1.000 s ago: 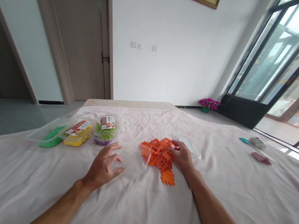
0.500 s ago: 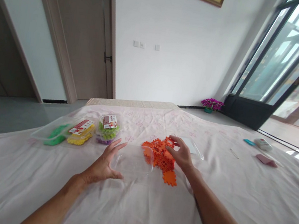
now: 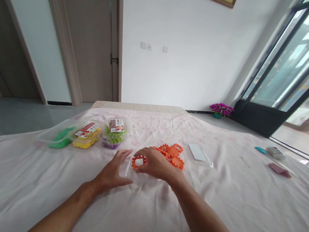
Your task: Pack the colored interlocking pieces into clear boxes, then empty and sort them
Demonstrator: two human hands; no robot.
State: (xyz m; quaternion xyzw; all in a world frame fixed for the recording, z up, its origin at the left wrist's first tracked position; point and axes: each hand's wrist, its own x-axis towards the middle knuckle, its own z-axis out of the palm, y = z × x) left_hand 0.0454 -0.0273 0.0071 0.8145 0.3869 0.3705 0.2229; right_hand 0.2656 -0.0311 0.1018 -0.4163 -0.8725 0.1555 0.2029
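Observation:
My left hand (image 3: 114,169) curves around the left end of a clear plastic container (image 3: 125,168), thumb at the near side and fingers at the far side. Over that container, my right hand (image 3: 151,163) grips orange interlocking toy pieces (image 3: 137,162) with notched edges; one shows a square hole. How many pieces it holds is hidden by the fingers. Just behind the right hand lies a loose pile of similar orange pieces (image 3: 174,154). Most of the container is covered by my right hand.
At the left stand clear boxes with green pieces (image 3: 62,138), yellow pieces (image 3: 87,140), and lime and purple pieces (image 3: 114,135). A clear lid with a white label (image 3: 198,152) lies right of the pile. Farther right are a pink cloth (image 3: 279,169) and a white packet (image 3: 275,152).
My right hand has moved left from the orange pile to above the container, carrying orange pieces. The pile is smaller in view. My left hand stays at the container.

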